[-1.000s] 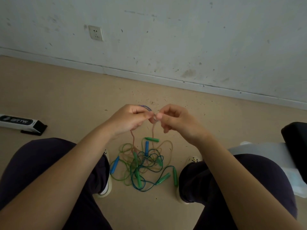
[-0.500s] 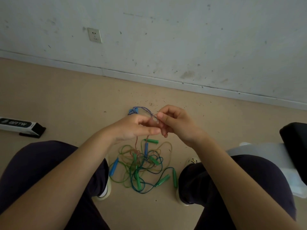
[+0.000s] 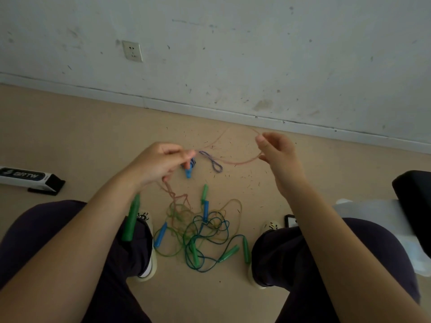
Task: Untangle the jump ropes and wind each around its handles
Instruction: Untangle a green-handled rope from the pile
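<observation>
A tangle of thin jump ropes (image 3: 200,231) in green, blue and pinkish tones lies on the floor between my feet, with several green and blue handles in it. My left hand (image 3: 156,164) pinches a pinkish rope (image 3: 235,162) that trails down into the pile. A loop of that rope stretches to my right hand (image 3: 275,150), which holds it with curled fingers. A green handle (image 3: 131,217) hangs below my left wrist. A blue-and-white braided rope (image 3: 213,160) with a blue handle (image 3: 188,171) lies on the floor behind my hands.
The wall and baseboard (image 3: 210,113) run close behind the pile. A white and black box (image 3: 28,178) lies on the floor at left. At right are a black object (image 3: 412,201) and white plastic (image 3: 373,215). My knees and shoes (image 3: 147,262) flank the tangle.
My hands were together pinching the rope; now the right hand has pulled away to the right, drawing out a loop of pinkish rope. A green handle now hangs under my left wrist.
</observation>
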### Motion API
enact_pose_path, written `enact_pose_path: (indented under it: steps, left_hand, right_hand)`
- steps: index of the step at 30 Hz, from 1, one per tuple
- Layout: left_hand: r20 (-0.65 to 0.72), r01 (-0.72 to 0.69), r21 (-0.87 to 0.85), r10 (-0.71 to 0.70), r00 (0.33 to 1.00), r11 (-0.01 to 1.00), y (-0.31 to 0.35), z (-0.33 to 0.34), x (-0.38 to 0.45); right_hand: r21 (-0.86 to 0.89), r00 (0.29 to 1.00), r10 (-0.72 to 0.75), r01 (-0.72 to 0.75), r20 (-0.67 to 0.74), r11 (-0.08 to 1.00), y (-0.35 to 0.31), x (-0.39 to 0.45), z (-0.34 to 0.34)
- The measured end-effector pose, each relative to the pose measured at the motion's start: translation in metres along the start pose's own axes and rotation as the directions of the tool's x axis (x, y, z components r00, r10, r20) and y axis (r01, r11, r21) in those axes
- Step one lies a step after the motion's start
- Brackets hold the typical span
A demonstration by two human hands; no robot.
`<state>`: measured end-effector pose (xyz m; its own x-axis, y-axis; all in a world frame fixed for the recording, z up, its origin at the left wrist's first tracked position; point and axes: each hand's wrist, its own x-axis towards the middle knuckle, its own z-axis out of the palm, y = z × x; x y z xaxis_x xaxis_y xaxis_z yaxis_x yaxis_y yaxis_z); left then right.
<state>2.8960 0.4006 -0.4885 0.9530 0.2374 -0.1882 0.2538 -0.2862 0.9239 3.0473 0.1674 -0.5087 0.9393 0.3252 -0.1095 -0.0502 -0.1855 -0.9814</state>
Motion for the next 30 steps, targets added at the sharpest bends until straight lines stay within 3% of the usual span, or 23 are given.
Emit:
enact_pose_path:
  steps: [2,5,8,11,14,17,19,21,23,26,30]
  left_hand:
    - [0.123,0.021,0.061,-0.028,0.992,0.998,0.000,0.014,0.001]
    - [0.256,0.012,0.032,-0.020,0.966,0.999,0.002,0.033,0.004]
    - [0.314,0.015,-0.048,0.001,0.950,0.999,0.005,0.037,0.005]
    - [0.325,0.017,-0.048,0.000,0.946,0.999,0.006,0.036,0.004]
    - [0.296,0.033,-0.025,-0.025,0.955,0.999,0.004,0.033,0.004]
    - [0.223,0.010,0.047,-0.020,0.975,0.999,0.001,0.024,0.007]
    - [0.166,0.008,0.099,-0.024,0.986,0.995,-0.003,0.016,0.009]
    - [0.139,0.008,0.088,-0.020,0.990,0.996,-0.006,0.012,0.009]
    - [0.142,0.011,0.013,-0.013,0.990,1.000,-0.006,0.014,0.008]
    - [0.165,0.023,-0.056,-0.014,0.986,0.998,-0.003,0.024,0.007]
    - [0.254,0.046,-0.122,-0.013,0.967,0.992,0.002,0.041,0.004]
  right_hand:
    - [-0.113,0.998,-0.051,0.054,0.030,0.992,-0.003,-0.010,0.013]
    - [-0.199,0.948,-0.164,0.223,0.273,0.954,-0.006,-0.024,0.031]
    - [-0.160,0.855,-0.121,0.230,0.504,0.960,-0.008,-0.033,0.039]
    - [-0.281,0.806,-0.099,0.315,0.584,0.907,-0.012,-0.037,0.038]
    - [-0.277,0.815,-0.181,0.383,0.550,0.881,-0.015,-0.037,0.035]
    - [-0.279,0.913,-0.276,0.361,0.299,0.890,-0.008,-0.018,0.024]
    - [-0.306,0.968,-0.234,0.251,0.092,0.918,-0.005,-0.005,0.010]
    - [-0.321,0.982,-0.189,0.173,-0.017,0.931,-0.005,-0.002,0.000]
    - [-0.306,0.980,-0.201,0.193,0.005,0.932,-0.002,-0.002,0.000]
    - [-0.340,0.949,-0.272,0.312,0.161,0.887,-0.004,-0.010,0.012]
    - [-0.134,0.840,-0.314,0.408,0.442,0.903,-0.009,-0.028,0.032]
